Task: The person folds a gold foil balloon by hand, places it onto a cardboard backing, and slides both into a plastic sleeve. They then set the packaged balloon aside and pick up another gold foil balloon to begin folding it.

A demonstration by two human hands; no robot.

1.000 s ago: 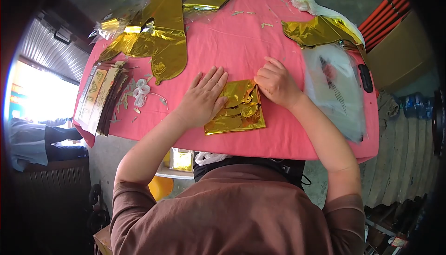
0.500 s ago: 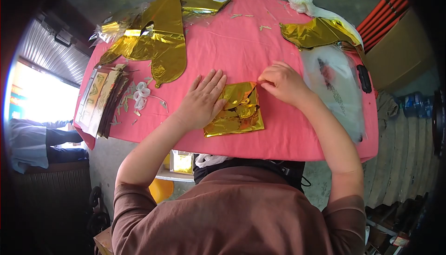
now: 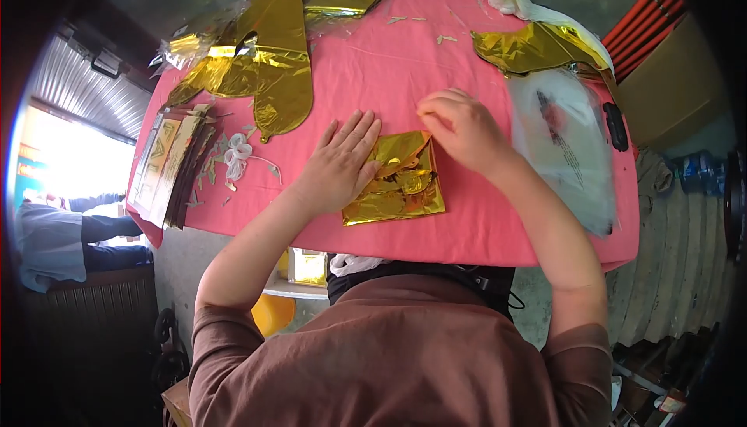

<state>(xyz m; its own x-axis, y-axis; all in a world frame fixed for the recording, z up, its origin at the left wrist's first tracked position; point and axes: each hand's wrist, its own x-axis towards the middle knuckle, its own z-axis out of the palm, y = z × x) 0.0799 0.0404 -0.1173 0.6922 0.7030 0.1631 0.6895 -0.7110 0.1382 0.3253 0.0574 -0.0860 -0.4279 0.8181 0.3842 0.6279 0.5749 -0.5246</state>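
Note:
A folded gold foil sheet (image 3: 401, 193) lies on the pink tablecloth in front of me, creased, with crumpled foil on top. My left hand (image 3: 336, 166) rests flat over its left edge, fingers spread. Just above the foil's upper right corner is my right hand (image 3: 457, 127), its thumb and fingertips pinched together. Whatever is between those fingertips is too small to make out. An orange-looking edge shows at the foil's corner below them.
Large gold foil balloons (image 3: 284, 69) lie at the back left, another gold foil (image 3: 537, 47) at the back right. Clear plastic bags (image 3: 564, 151) are on the right. Stacked packets (image 3: 163, 166) and white string (image 3: 236, 156) sit on the left. A person (image 3: 54, 240) is partly visible far left.
My right hand has moved up and slightly left, still pinched. The foil's top flap looks shifted near the upper right corner. My left hand stays on the foil.

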